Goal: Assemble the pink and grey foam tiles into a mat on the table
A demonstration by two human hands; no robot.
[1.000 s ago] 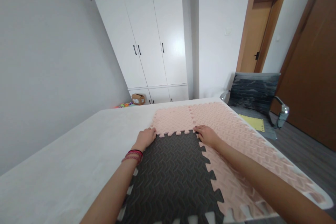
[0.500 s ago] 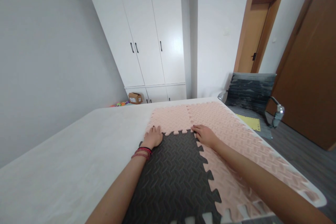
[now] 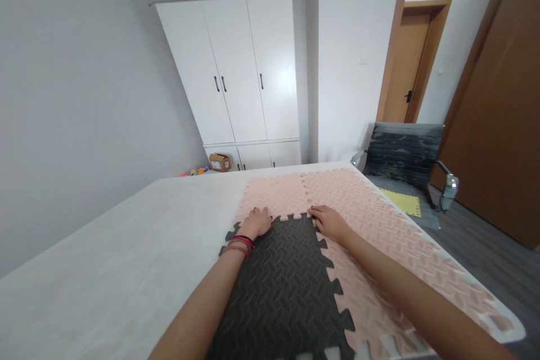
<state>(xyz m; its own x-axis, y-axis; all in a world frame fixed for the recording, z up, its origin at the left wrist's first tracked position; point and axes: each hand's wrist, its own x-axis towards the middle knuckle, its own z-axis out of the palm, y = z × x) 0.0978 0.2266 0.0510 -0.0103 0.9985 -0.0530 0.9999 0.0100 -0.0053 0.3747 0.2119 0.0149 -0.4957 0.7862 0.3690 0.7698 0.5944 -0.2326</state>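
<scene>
A black foam puzzle mat tile [image 3: 287, 287] lies on the white surface, its far toothed edge meeting a pink foam tile [image 3: 276, 191]. My left hand [image 3: 257, 222], with red and black bands at the wrist, rests over that seam near its left end. Its fingers are apart and slightly bent, touching both tiles. At the right end of the seam, my right hand [image 3: 329, 222] has its fingertips stretched onto the corner where the tiles meet. The black tile's right teeth run along a larger pink foam mat [image 3: 379, 247]. My palms hide parts of the seam.
The white tabletop [image 3: 126, 242] extends to the left. A dark chair [image 3: 405, 152] with a yellow sheet [image 3: 400, 202] on its seat stands at the right. Behind are a white wardrobe [image 3: 236, 73], a cardboard box [image 3: 220, 162] and small colourful items [image 3: 196, 171].
My left hand has slid a little to the right along the seam. My right hand stays at the corner. The camera view has tilted slightly upward.
</scene>
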